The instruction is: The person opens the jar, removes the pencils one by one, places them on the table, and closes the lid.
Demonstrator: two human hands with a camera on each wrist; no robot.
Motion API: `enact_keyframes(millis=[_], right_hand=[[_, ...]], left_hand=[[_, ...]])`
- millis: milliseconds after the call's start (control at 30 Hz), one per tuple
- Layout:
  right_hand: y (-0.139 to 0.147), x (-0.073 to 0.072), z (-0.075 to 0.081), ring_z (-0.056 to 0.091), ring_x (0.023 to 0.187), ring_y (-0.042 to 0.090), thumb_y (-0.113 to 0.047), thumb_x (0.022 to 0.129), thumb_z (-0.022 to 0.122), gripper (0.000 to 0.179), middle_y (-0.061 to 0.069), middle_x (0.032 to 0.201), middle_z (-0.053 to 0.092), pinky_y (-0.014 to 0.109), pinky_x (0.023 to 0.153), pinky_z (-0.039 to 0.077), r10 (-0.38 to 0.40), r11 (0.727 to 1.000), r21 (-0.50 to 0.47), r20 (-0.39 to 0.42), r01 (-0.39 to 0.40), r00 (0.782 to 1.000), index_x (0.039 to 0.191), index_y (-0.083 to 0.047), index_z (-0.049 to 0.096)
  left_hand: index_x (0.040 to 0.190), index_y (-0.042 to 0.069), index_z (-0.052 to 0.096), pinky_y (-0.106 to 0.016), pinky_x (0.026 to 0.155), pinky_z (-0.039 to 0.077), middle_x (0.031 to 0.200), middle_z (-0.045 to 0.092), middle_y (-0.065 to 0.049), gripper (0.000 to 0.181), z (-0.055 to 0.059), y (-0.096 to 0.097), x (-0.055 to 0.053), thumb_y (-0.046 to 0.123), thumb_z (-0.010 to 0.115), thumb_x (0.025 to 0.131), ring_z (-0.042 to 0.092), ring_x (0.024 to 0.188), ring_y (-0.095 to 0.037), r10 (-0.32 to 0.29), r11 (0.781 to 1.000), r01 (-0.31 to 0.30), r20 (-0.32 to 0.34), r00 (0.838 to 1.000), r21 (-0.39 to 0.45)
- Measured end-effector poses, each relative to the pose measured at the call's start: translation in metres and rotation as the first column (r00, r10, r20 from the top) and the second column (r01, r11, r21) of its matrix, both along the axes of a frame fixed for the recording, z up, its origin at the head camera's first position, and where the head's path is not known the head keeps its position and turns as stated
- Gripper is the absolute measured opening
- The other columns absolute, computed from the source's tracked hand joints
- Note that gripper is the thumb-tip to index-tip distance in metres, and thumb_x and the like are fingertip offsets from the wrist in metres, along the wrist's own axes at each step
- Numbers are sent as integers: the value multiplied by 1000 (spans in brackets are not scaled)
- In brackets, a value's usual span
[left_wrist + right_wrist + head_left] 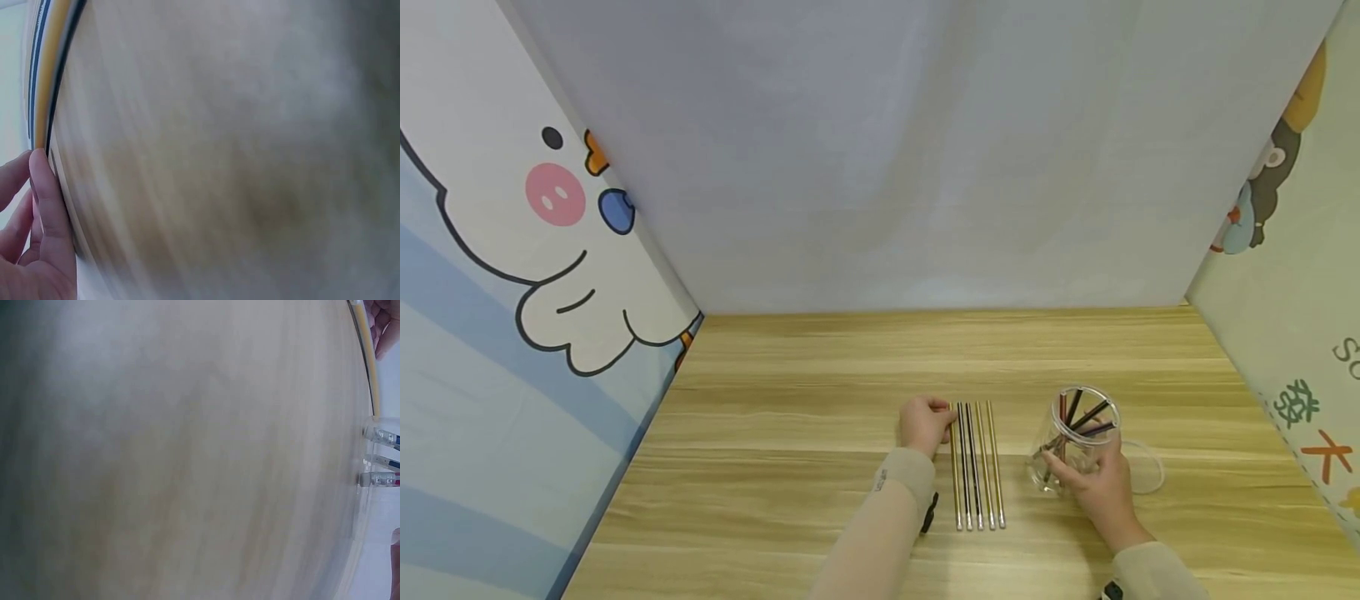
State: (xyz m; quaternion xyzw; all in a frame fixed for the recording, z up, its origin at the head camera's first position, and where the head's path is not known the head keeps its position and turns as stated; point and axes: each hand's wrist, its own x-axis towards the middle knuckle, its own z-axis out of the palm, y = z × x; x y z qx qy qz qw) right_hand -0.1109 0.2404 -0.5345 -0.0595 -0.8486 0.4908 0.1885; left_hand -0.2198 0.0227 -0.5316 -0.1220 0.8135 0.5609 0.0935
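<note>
Several pencils lie side by side on the table, gold and dark ones, with their metal ends toward me. My left hand (925, 423) is at the far end of the leftmost gold pencil (955, 475). In the left wrist view, thumb and finger pinch the tip of that gold pencil (50, 81). Right of the row, my right hand (1101, 487) grips a clear jar (1052, 446) around its side. Dark and reddish pencils (1090, 414) lean inside the jar. The right wrist view catches their metal ends (380, 479) through the clear wall.
A clear round lid (1161, 475) lies on the wood-grain table (760, 483), just right of the jar. A pale wall (925, 167) rises behind the table, with cartoon-printed panels (490, 333) on both sides.
</note>
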Motion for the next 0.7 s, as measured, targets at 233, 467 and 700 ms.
enact_keyframes(millis=[233, 467, 700], right_hand=[[1, 2, 6, 55, 116, 17, -8, 75, 83, 79, 29, 127, 60, 46, 102, 41, 8, 1000, -10, 41, -7, 999, 138, 2, 37], [1, 1, 6, 50, 123, 48, -7, 76, 81, 80, 34, 128, 56, 63, 103, 38, 28, 999, -32, 40, -26, 999, 139, 3, 34], [1, 0, 4, 54, 116, 40, -9, 76, 83, 79, 30, 127, 60, 58, 103, 40, 17, 1000, -13, 50, -16, 999, 139, 3, 35]], left_hand=[[105, 2, 72, -23, 51, 55, 91, 71, -6, 21, 2, -3, 0, 6, 76, 85, 63, 58, -11, 14, 998, -15, 17, 1000, 63], [111, 0, 71, -30, 56, 59, 96, 72, -10, 24, 12, -7, -2, 8, 74, 88, 68, 61, -21, 7, 993, -4, -26, 1000, 114], [114, -1, 70, -37, 64, 62, 96, 71, -9, 28, 35, -3, 7, 9, 74, 88, 70, 75, -35, -18, 984, 34, -91, 996, 175]])
